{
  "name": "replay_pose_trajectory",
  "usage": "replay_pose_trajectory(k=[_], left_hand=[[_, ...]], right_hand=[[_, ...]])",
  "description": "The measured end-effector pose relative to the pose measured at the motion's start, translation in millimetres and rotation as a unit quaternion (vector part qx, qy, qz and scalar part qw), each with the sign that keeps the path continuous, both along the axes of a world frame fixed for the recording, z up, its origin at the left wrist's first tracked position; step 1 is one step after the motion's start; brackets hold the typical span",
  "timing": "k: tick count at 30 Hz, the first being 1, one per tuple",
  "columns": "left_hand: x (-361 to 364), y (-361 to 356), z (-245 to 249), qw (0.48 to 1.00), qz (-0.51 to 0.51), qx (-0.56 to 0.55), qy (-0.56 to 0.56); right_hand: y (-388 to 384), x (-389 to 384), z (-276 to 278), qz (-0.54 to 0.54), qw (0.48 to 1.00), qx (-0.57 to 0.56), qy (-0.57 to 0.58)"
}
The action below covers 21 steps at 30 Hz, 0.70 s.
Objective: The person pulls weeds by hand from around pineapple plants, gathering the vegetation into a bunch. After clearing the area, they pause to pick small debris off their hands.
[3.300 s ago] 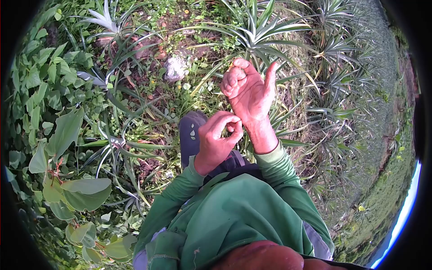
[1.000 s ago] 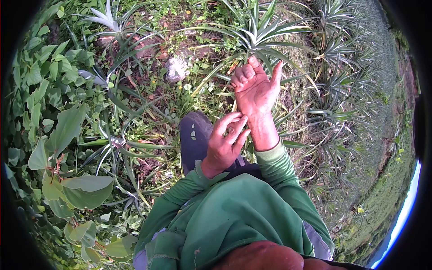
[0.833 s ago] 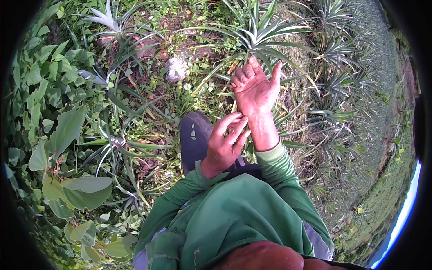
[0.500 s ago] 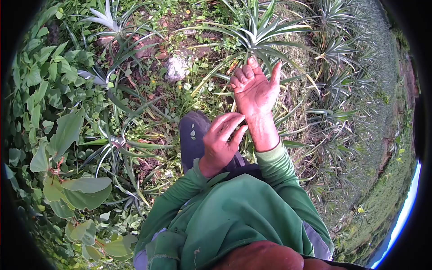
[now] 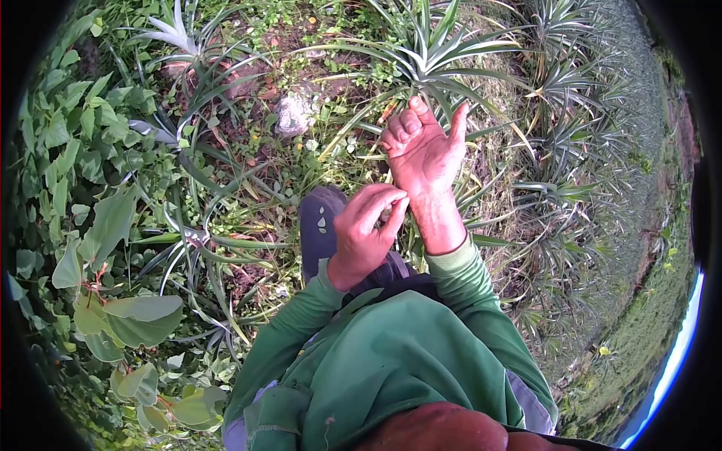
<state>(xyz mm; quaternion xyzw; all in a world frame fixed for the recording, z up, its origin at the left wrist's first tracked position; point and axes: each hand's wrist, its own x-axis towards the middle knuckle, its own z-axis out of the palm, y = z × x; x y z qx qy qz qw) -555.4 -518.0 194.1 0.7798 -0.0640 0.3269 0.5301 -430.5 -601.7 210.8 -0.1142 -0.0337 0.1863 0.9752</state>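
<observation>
My left hand [image 5: 365,234] is closed in a pinch beside my right wrist, thumb and index fingertips together. Whatever sits between those fingertips, if anything, is too small to make out. Palm up, my right hand [image 5: 425,150] is raised in front of me. Its thumb stands apart and its fingers are loosely bent, with nothing in the palm. Just beyond it grows a pineapple plant [image 5: 425,64] with long, narrow leaves. A green sleeve covers each forearm, and below the left hand a dark boot [image 5: 320,225] stands on the weedy ground.
Broad-leaved weeds [image 5: 56,150] crowd the left side. A pale stone [image 5: 294,114] lies on the soil ahead. More pineapple plants [image 5: 560,79] run in rows along the right. Another spiky plant [image 5: 177,37] grows at the upper left.
The left thumb has closed up against the index finger beside the right wrist. The right hand has shifted very slightly left, still palm up.
</observation>
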Motion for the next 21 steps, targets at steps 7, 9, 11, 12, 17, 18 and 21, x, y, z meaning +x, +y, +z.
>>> replay_pose_trajectory(k=[7, 9, 11, 12, 17, 18, 21], left_hand=[[2.6, 1.6, 9.8, 0.999, -0.023, -0.009, 0.036], [3.3, 3.0, 12.8, 0.999, -0.029, -0.004, 0.039], [3.9, 4.3, 15.4, 0.997, -0.039, 0.007, 0.061], [4.4, 5.0, 17.2, 0.997, -0.039, 0.007, 0.062], [7.7, 5.6, 17.9, 0.997, -0.052, 0.025, 0.059], [7.8, 5.9, 18.0, 0.997, -0.053, 0.025, 0.059], [8.3, 7.0, 18.4, 0.995, -0.073, 0.024, 0.068]], right_hand=[[-1.7, -0.3, 0.5, 0.009, 1.000, 0.003, -0.028], [-2.4, 0.3, -0.9, 0.011, 0.999, 0.001, -0.036], [-3.0, 1.1, -2.7, 0.012, 0.999, -0.001, -0.044], [-3.4, 1.3, -3.6, 0.015, 0.998, -0.010, -0.056], [-3.9, -1.2, -0.5, 0.016, 0.997, -0.028, -0.068], [-4.3, -1.3, -1.0, 0.021, 0.997, -0.025, -0.075], [-5.1, -3.2, -3.1, 0.026, 0.995, -0.035, -0.094]])
